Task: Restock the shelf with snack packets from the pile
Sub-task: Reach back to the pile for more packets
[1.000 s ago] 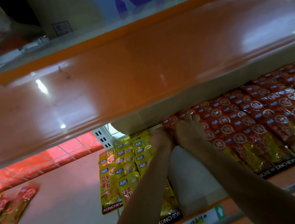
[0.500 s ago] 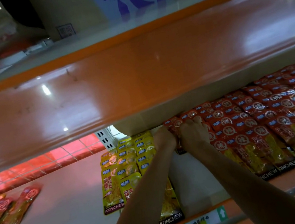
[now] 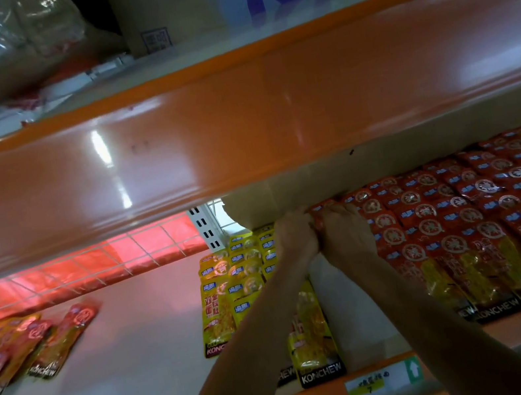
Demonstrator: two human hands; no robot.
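Note:
Deep on the white shelf [image 3: 120, 378], my left hand [image 3: 294, 238] and my right hand [image 3: 345, 234] sit side by side, both gripping a red snack packet [image 3: 319, 213] at the left end of the red rows. Overlapping rows of red Konchew packets [image 3: 467, 230] fill the shelf's right side. Rows of yellow packets [image 3: 233, 289] lie just left of my left forearm. A bare white strip of shelf [image 3: 351, 303] shows between the yellow and red rows, under my arms.
The orange edge of the upper shelf [image 3: 240, 131] hangs low over the work area and hides the back. A cardboard box [image 3: 287, 198] stands behind my hands. Loose red packets [image 3: 34, 345] lie at far left. A price label [image 3: 383, 381] marks the front rail.
Both hands have stayed together at the back of the red rows, shifting only slightly on the packet; the view has tilted a little.

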